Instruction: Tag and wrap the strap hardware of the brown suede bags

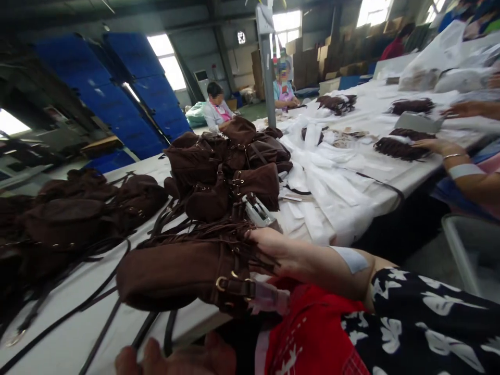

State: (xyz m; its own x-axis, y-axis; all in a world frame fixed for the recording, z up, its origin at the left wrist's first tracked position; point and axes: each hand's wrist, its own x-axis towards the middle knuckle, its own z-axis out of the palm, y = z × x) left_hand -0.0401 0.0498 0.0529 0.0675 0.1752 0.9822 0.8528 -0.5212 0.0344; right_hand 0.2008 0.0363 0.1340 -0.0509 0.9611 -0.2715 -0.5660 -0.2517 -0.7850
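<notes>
One brown bag point(175, 276) of suede-like cloth lies on its side at the near edge of the tabletop point(70, 338), its closed bottom pointing left and its fringed top toward us. Our right hand point(281, 252) grips that top end: the thumb lies along the upper side, and the fingers point(261, 260) are curled into the fringe and straps, closed on the bag. A gold buckle point(221, 284) sits on the band just below this hand. A pale patch is stuck on the right forearm.

Our left hand point(179, 360) shows only at the bottom edge, below the bag and apart from it. Its fingers point(152, 354) look bent, but we cannot tell whether they hold anything. Dark straps point(97, 307) trail across the tabletop just above it.

Behind the held bag stands a heap of like brown bags point(226, 166), and a second heap point(70, 219) lies to the left. White wrappers point(332, 182) spread over the tabletop to the right, with dark fringe bundles point(398, 148) further on. A co-worker's forearm point(464, 177) reaches toward one bundle from the right. Two more people sit at the far end point(216, 107).
</notes>
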